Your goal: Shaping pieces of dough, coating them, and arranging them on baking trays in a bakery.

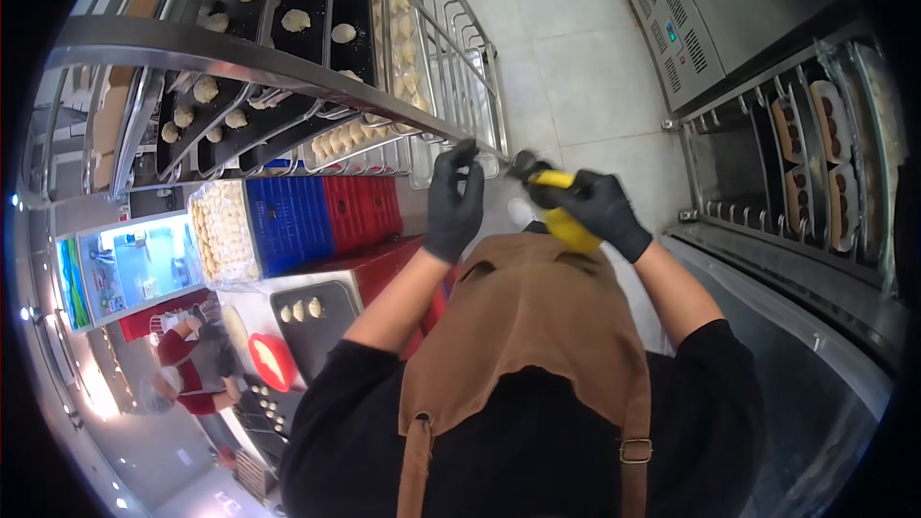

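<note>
My left hand (454, 201), in a black glove, is raised just in front of the steel rack's rail (326, 86), its fingers loosely curved and apart; contact with the rail is unclear. My right hand (604, 211), also gloved, is closed on a yellow and black spray bottle (572, 234), its black top blurred. The rack holds black trays (297, 0) with small pale dough pieces, and more rows of pale pieces (345, 141) lie on lighter trays.
An open steel cabinet (787, 163) with loaded trays stands at right. At lower left are blue (286, 225) and red crates (363, 206), a worktable with a tray (321, 331) and red bowl (271, 362), a co-worker (192, 374) and a lit fridge (134, 269). Tiled floor (556, 58) runs ahead.
</note>
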`<state>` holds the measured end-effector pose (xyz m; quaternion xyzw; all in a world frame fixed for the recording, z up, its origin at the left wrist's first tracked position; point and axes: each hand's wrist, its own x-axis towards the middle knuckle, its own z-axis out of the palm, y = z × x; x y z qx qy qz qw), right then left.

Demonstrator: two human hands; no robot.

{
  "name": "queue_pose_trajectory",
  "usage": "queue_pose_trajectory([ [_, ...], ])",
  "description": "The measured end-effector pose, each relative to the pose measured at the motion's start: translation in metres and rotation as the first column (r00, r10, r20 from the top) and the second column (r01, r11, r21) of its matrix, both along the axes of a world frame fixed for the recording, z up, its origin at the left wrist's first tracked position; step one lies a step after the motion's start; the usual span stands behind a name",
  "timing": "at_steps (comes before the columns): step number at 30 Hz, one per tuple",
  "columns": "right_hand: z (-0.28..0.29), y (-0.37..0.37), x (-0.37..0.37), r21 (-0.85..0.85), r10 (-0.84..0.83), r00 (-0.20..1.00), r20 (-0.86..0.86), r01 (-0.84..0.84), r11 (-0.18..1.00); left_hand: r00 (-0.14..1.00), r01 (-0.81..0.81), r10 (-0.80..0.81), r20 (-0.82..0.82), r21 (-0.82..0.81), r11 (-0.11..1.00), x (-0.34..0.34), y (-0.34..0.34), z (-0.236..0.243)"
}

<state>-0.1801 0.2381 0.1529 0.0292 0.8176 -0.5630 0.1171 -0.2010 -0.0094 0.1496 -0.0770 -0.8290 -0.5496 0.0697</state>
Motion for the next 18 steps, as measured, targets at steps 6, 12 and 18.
queue_pose_trajectory([
  [6,-0.021,0.046,-0.057,0.253,-0.091,0.994,-0.053,0.102,0.962,0.979,-0.146,0.102,0.176,0.262,0.954,-0.100,0.033,-0.058],
  [12,-0.038,0.098,-0.150,0.307,-0.214,0.971,-0.106,0.236,0.922,0.932,-0.359,0.359,0.060,-0.008,0.933,-0.151,0.037,-0.089],
  [18,-0.090,0.133,-0.285,0.257,-0.032,0.999,-0.040,0.041,0.965,0.701,-0.566,0.701,0.133,-0.493,0.660,-0.196,0.025,-0.112],
])
